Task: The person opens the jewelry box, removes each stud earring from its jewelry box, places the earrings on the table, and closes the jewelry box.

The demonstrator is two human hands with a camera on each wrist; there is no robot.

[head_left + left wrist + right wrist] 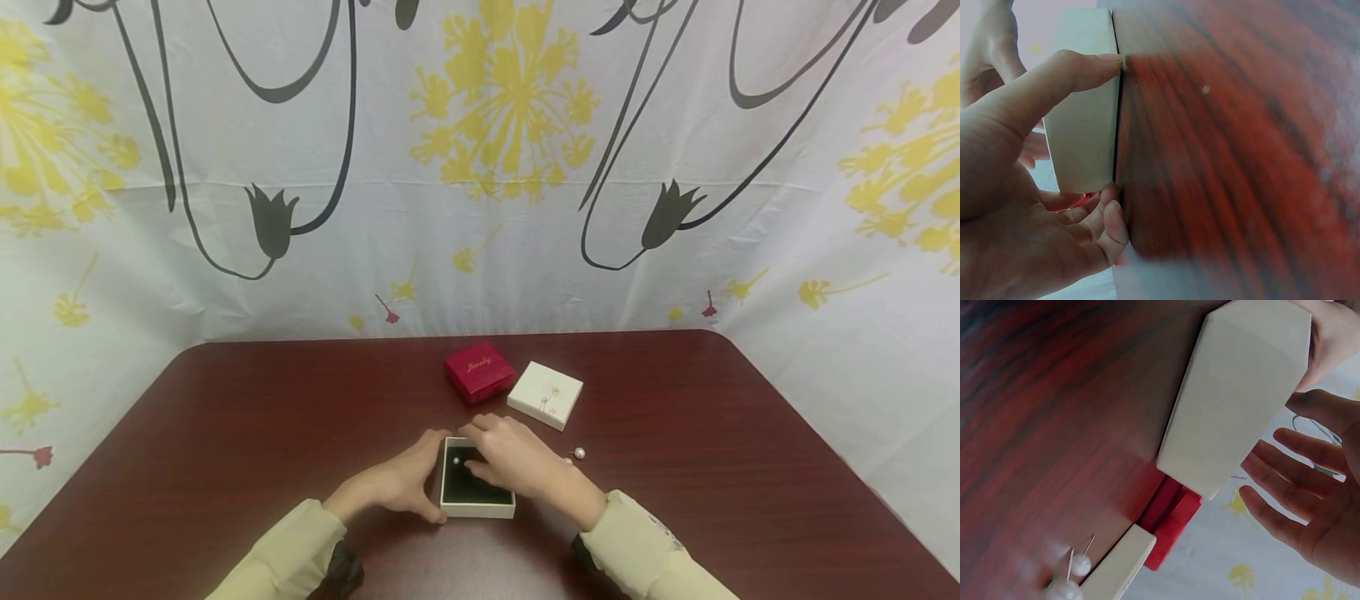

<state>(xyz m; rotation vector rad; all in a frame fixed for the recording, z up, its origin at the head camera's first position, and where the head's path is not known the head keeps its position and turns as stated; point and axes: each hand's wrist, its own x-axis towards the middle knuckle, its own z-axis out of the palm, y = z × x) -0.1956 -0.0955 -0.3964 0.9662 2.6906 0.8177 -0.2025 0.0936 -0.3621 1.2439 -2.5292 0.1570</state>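
An open cream jewelry box (477,511) with a dark inner pad (468,490) sits on the table. A small pearl-like stud (456,460) shows on the pad near its left side. My left hand (405,479) grips the box's left side, thumb at the near corner and fingers at the far one; the left wrist view shows the thumb (1075,72) along the box wall. Over the box reaches my right hand (517,457), its fingers (1294,487) spread and slightly bent in the right wrist view, with nothing seen between them. What lies under this hand is hidden.
Beyond the box lie a red jewelry box (480,372) and a cream lid (546,394) with a flower print. Pearl pin earrings (1080,564) lie on the brown table (300,400) beside my right wrist. A patterned curtain (480,250) hangs behind the table.
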